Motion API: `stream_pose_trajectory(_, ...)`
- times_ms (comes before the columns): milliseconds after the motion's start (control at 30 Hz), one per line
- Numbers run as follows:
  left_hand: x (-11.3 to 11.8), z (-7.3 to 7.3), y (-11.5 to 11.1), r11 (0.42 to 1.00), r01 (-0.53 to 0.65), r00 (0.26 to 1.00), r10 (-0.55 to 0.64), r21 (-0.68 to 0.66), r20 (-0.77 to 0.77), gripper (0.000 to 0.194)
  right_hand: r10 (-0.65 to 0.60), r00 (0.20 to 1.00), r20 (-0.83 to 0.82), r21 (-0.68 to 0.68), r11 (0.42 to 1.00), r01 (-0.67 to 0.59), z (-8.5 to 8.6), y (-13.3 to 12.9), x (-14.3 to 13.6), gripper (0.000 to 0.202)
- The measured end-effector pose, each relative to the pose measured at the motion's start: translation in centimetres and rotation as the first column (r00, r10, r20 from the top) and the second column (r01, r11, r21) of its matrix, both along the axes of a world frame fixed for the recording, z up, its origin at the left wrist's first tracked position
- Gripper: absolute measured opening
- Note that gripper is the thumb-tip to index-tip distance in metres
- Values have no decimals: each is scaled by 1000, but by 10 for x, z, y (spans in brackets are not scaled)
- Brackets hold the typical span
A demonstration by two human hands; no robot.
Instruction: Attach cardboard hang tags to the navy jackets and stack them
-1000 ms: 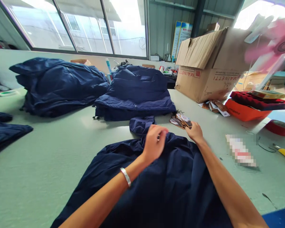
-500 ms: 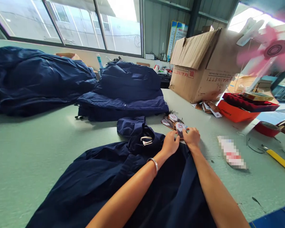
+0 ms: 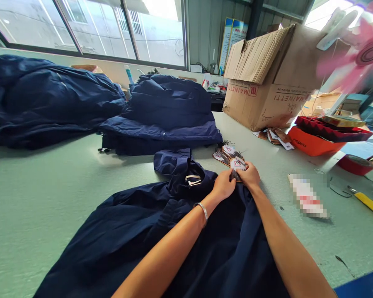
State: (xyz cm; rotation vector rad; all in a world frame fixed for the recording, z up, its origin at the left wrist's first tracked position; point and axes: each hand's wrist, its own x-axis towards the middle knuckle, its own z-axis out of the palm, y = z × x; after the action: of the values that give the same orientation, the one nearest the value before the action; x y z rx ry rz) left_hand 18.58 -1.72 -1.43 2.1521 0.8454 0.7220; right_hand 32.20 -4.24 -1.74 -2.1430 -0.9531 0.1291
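A dark navy jacket (image 3: 136,231) lies spread across the near part of the table, its collar and a white label (image 3: 194,181) facing up. Past its far right edge, my left hand (image 3: 224,184) and my right hand (image 3: 249,175) meet around hang tags (image 3: 237,164) with a red printed mark. Both hands are closed, pinching the tags from either side with thumbs and fingers. More hang tags (image 3: 224,154) with dark strings lie in a pile just behind them. My fingers hide the lower part of the held tags.
Folded navy garments (image 3: 170,111) and a larger navy heap (image 3: 46,99) stand at the back. Behind on the right is a cardboard box (image 3: 261,91), with an orange box (image 3: 313,140), red tape (image 3: 356,164), a yellow cutter (image 3: 371,205) and a pink fan (image 3: 366,54) nearby.
My right hand has drawn slightly in toward my left, and the held tags now show more of their face. The whole view has shifted slightly; the jacket lies the same.
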Motion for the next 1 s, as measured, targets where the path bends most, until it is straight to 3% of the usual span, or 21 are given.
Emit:
stream_pose_trajectory(167,1,-2,-1,999,-48,999,48,10,-19,31,-38,997,-69,97,994,44,-5,3,2,41)
stream_pose_trajectory(500,0,-3,-6,998,-21,1000,22,65,-9,31,-71,958,-279,340,925,168,-14,7,17,22)
stream_pose_trajectory(600,0,-1,-7,998,-41,998,39,39,50,32,-58,931,-361,403,890,212,-13,11,18,29)
stream_pose_trajectory(733,-3,15,-13,994,-106,955,97,15,280,37,-7,903,-430,524,813,256,8,12,13,42)
stream_pose_trajectory(867,-15,46,-16,970,-231,861,237,-70,449,37,188,870,-456,715,659,232,45,4,-3,45)
stream_pose_trajectory(933,-28,61,-15,955,-241,836,295,-173,462,35,296,834,-465,742,644,185,61,-2,-20,45)
stream_pose_trajectory(1000,-46,75,-14,928,-200,815,336,-316,471,31,388,783,-485,732,671,121,73,-8,-44,45)
